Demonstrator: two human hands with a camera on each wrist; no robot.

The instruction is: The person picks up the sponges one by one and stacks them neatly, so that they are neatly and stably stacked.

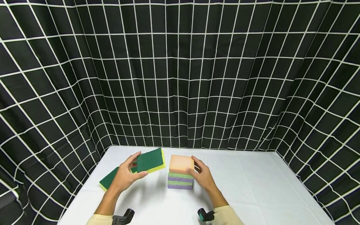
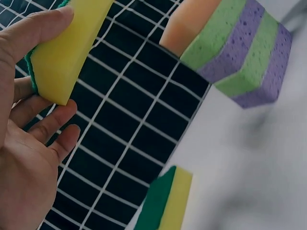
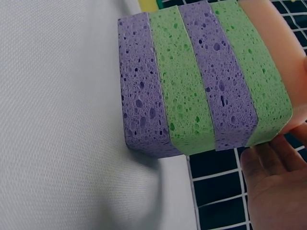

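My left hand (image 1: 126, 175) holds a green-and-yellow scouring sponge (image 1: 152, 160) above the table, thumb at the near edge and fingers at the far edge. Its yellow foam side (image 2: 72, 52) faces the left wrist camera. To its right, an orange sponge (image 1: 181, 163) tops a stack of alternating green and purple sponges (image 1: 180, 182). My right hand (image 1: 204, 177) grips the orange sponge at its right end, thumb in front and fingertips behind. In the right wrist view the stacked layers (image 3: 192, 81) show their pores, and the orange sponge is partly cut off.
Another green-and-yellow sponge (image 1: 108, 179) lies on the white-covered table (image 1: 239, 184) left of my left forearm. One more scouring sponge (image 1: 133, 169) shows partly behind the held one. A black curtain with white grid lines (image 1: 180, 93) stands around the table's back and sides.
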